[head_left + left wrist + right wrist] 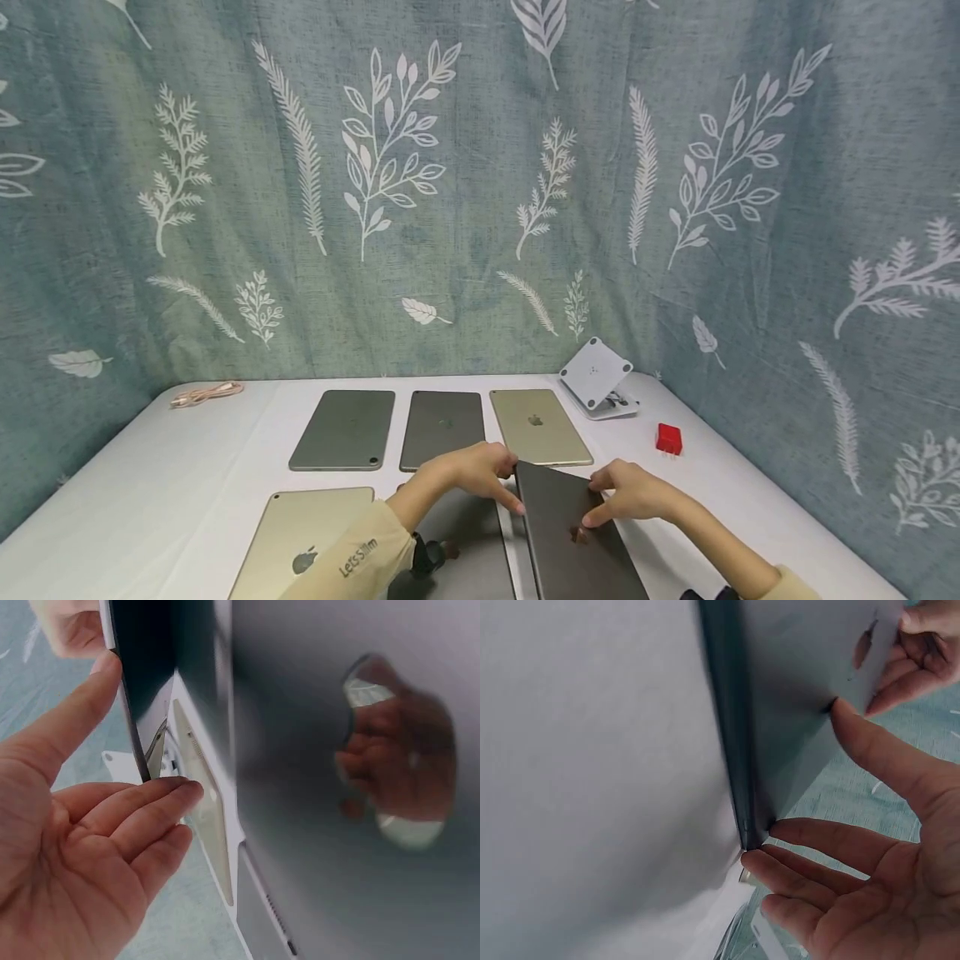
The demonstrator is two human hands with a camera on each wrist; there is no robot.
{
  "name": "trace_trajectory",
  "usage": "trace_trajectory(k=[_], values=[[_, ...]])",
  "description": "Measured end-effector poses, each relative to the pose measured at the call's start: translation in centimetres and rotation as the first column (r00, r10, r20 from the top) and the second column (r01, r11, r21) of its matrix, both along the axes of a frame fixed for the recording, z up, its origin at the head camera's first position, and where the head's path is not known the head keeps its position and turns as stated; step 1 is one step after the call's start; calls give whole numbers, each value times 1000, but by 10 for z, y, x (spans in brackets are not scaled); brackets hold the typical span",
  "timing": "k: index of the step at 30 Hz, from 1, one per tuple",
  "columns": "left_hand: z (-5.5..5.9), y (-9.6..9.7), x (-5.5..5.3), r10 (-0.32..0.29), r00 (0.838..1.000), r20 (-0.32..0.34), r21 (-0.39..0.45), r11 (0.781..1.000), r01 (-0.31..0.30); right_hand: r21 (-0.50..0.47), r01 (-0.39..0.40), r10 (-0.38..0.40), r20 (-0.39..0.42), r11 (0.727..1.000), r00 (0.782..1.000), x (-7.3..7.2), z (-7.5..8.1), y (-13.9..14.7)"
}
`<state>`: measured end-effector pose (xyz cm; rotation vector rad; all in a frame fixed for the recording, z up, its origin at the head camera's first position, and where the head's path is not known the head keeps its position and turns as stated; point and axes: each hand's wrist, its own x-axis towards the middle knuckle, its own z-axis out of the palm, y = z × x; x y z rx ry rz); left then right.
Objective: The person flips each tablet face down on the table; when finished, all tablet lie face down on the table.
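Observation:
A thin dark grey tablet [558, 508] with a shiny logo on its back is tilted, its left side raised off the white table. My left hand [476, 473] pinches its left edge near the far corner, thumb on one face and fingers on the other [97, 847]. At the far right corner, my right hand [637, 492] holds it, thumb on the back and fingertips at the edge [870, 892]. Beneath my left forearm lies another dark tablet [472, 542], partly hidden by the arm. A gold tablet [300, 517] sits left of that one, partly covered by the sleeve.
Along the back lie a greenish-grey tablet [345, 429], a dark grey tablet [442, 425] and a gold tablet [543, 437]. A silver folding stand [596, 375] is at the back right, near a red charger [669, 439]. A coiled cable [206, 394] lies far left.

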<state>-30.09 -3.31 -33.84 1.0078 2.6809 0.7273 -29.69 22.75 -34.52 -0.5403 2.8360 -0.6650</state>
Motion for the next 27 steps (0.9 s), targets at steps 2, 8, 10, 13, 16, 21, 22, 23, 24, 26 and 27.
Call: trace_trajectory(k=[2, 8, 10, 13, 16, 21, 22, 23, 24, 26, 27], values=[[-3, 6, 1, 16, 1000, -5, -32, 999, -16, 4, 15, -15, -12, 1000, 1000, 0, 0, 3], [-8, 23, 3, 96, 994, -60, -152, 983, -104, 1, 25, -25, -35, 1000, 999, 2, -1, 10], [-7, 28, 5, 121, 990, -72, -190, 973, -132, 4, 30, -29, -36, 1000, 999, 2, 0, 10], [-6, 34, 11, 123, 987, -99, -253, 957, -145, 12, 40, -39, -43, 999, 998, 3, 0, 7], [-5, 41, 17, 122, 983, -137, -317, 935, -161, 19, 44, -43, -69, 999, 997, 2, -1, 5], [-5, 48, 20, 145, 973, -177, -389, 898, -205, 20, 47, -45, -80, 999, 996, 1, -2, 1], [-5, 48, 20, 151, 973, -177, -393, 895, -211, 19, 49, -47, -79, 999, 996, 0, -2, 1], [-5, 48, 20, 159, 971, -177, -391, 894, -218, 17, 51, -50, -80, 999, 996, -1, -3, 1], [-4, 48, 20, 163, 970, -178, -391, 893, -222, 14, 55, -53, -82, 998, 995, -1, -3, 0], [-4, 48, 19, 172, 969, -177, -389, 892, -229, 15, 62, -61, -81, 998, 995, -3, -3, -1], [-4, 47, 19, 179, 969, -170, -381, 895, -233, 18, 66, -65, -81, 998, 995, -4, -3, -1]])
